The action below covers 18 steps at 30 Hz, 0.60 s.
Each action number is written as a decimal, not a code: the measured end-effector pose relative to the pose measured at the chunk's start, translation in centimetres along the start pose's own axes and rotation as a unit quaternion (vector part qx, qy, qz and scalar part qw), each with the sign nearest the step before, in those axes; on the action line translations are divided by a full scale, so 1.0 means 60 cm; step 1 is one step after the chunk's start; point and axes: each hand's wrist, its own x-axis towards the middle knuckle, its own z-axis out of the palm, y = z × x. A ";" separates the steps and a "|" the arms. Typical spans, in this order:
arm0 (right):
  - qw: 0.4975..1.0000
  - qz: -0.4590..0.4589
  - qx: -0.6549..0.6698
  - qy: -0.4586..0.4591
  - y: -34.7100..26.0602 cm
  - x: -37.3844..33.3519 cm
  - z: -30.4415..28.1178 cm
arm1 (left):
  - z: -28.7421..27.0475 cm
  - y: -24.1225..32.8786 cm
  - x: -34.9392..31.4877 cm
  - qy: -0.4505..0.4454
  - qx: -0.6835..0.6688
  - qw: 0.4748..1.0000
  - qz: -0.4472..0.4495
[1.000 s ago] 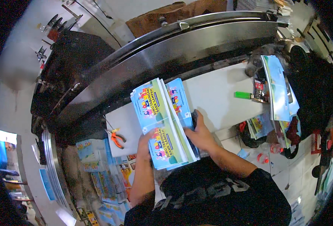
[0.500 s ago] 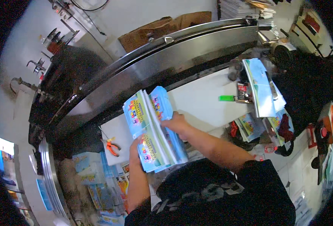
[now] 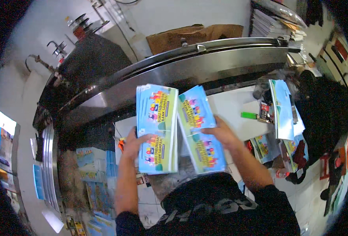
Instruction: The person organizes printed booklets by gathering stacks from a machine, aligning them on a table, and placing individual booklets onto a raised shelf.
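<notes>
Worked at a white table (image 3: 237,103), with long shiny metal (image 3: 205,63) behind it and brown cardboard (image 3: 193,37) by the pale wall (image 3: 205,11). Saw a small red-and-black packet (image 3: 266,110) near a green lighter (image 3: 248,115), but could not tell what was inside. Held a left stack of blue booklets (image 3: 157,118) in the left hand (image 3: 131,144) and a right stack (image 3: 199,126) in the right hand (image 3: 223,135), over the table's near edge, thumbs on top, fingers curled round the outer sides.

Likely a print workshop: 2 booklet stacks (image 3: 157,126) in the fingers (image 3: 143,139), metal beam (image 3: 181,65) beyond them, paper pile (image 3: 261,25) farther right
</notes>
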 end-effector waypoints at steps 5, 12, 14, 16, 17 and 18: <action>0.955 -0.149 -0.255 0.006 -0.132 -0.045 -0.070 | -0.027 0.097 0.036 0.007 0.288 0.953 0.090; 0.831 -0.130 -0.533 0.091 -0.252 -0.077 -0.072 | 0.006 0.131 0.063 -0.001 0.540 0.836 0.093; 0.827 -0.157 -0.539 0.036 -0.256 -0.076 -0.070 | 0.037 0.118 0.078 -0.035 0.577 0.812 0.081; 0.804 -0.170 -0.570 -0.011 -0.258 -0.083 -0.042 | 0.051 0.115 0.090 -0.079 0.596 0.794 0.088; 0.784 -0.173 -0.595 -0.041 -0.251 -0.079 -0.015 | 0.039 0.096 0.097 -0.086 0.606 0.784 0.107; 0.765 -0.190 -0.610 -0.085 -0.242 -0.077 0.006 | 0.021 0.069 0.104 -0.091 0.613 0.774 0.129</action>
